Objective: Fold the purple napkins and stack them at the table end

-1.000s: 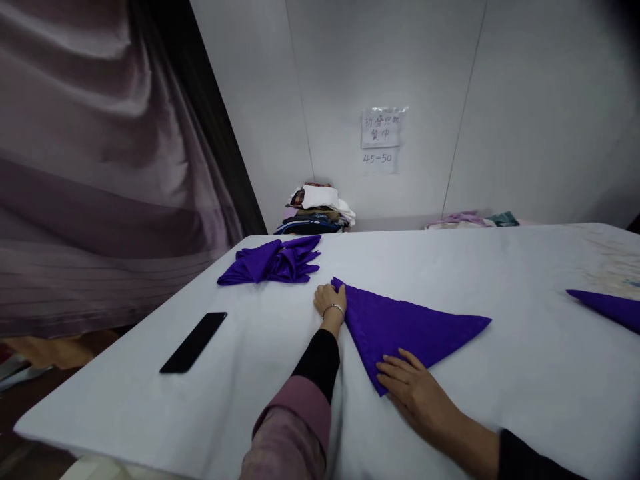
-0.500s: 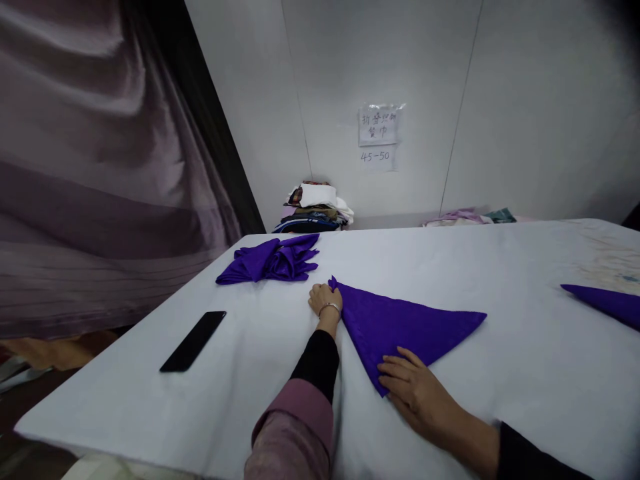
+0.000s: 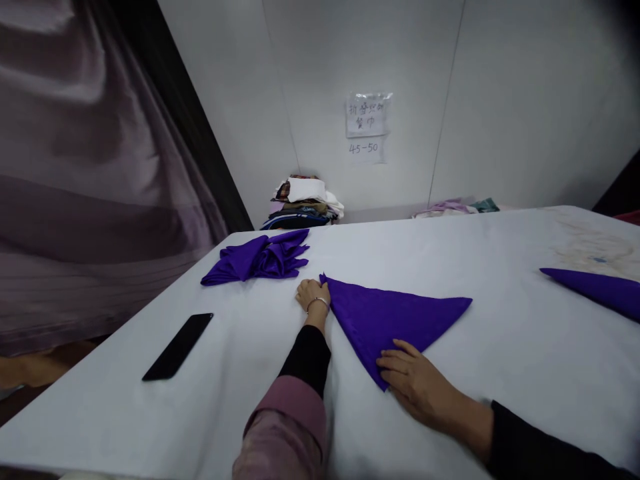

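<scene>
A purple cloth (image 3: 390,317) lies folded into a triangle on the white table (image 3: 260,373). Its upper left corner is in the curled fingers of my left hand (image 3: 313,297), which wears a bracelet. My right hand (image 3: 417,380) rests with spread fingers on the lower part of the cloth, close to its bottom point. A crumpled heap of purple cloth (image 3: 260,259) sits beyond my left hand, toward the far left edge of the table.
A black phone (image 3: 179,347) lies at the left. Another purple cloth (image 3: 600,287) is at the far right. Stacked clothes (image 3: 303,203) stand behind the table, under a paper sign (image 3: 367,127) on the wall. A pink curtain (image 3: 90,167) hangs at the left.
The view has shifted slightly, so everything sits a little further left in it. Both hands keep nearly the same places on the cloth.
</scene>
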Demonstrator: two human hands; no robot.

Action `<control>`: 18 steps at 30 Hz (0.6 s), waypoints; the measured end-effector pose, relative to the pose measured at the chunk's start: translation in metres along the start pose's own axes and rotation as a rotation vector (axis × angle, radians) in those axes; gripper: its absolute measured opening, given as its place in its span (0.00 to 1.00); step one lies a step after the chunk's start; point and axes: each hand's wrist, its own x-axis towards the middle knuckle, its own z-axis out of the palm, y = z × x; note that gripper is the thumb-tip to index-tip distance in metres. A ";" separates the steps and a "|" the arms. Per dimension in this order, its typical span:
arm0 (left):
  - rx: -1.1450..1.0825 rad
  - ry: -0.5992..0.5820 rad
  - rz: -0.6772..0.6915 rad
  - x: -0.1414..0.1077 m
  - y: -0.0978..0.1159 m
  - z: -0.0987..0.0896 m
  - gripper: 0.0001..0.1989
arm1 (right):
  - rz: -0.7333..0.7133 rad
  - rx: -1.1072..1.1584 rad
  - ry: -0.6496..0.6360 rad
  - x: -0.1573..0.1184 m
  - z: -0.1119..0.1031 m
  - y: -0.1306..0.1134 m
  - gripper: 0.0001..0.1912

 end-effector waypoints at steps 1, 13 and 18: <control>0.002 -0.008 0.005 0.000 -0.001 0.000 0.11 | -0.004 -0.009 -0.005 -0.002 -0.001 0.001 0.17; 0.024 0.018 0.159 -0.022 -0.007 -0.016 0.24 | 0.061 0.092 -0.133 -0.024 -0.023 -0.002 0.21; 0.127 -0.093 0.693 -0.067 0.013 -0.012 0.29 | 0.128 0.135 -0.146 -0.007 -0.037 -0.003 0.24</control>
